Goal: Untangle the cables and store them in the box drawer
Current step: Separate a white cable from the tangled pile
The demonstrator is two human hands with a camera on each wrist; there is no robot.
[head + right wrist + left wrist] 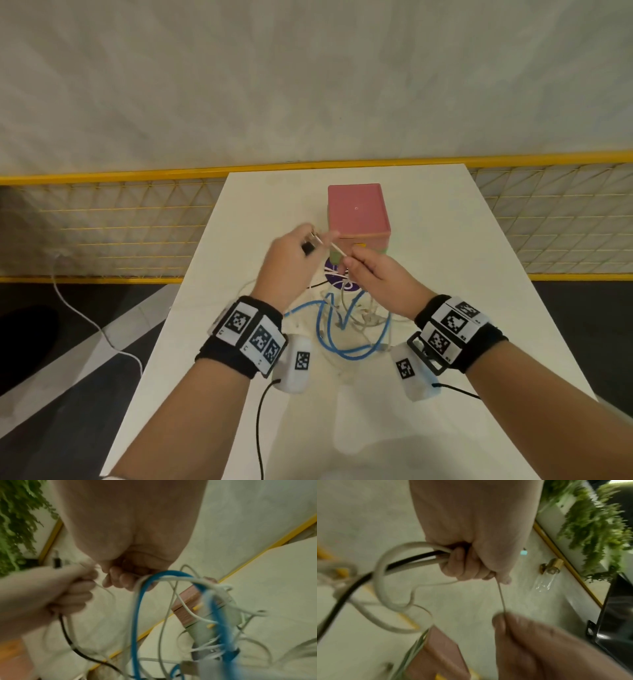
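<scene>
Your left hand (291,255) grips several cable ends; your right hand (376,277) pinches a thin white cable (337,249) stretched between them. Below hangs the tangle (346,322), above the table (479,274) near the pink box (358,212); pull sideways.

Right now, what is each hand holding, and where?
Left hand grips white and black cables near their plug ends; right hand pinches a thin white cable stretched between both hands.

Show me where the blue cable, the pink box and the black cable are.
blue cable (356,353): head view, bottom of its loop on the table.
pink box (356,209): head view, middle of its top.
black cable (412,558): left wrist view, stretch beside the fingers.
</scene>
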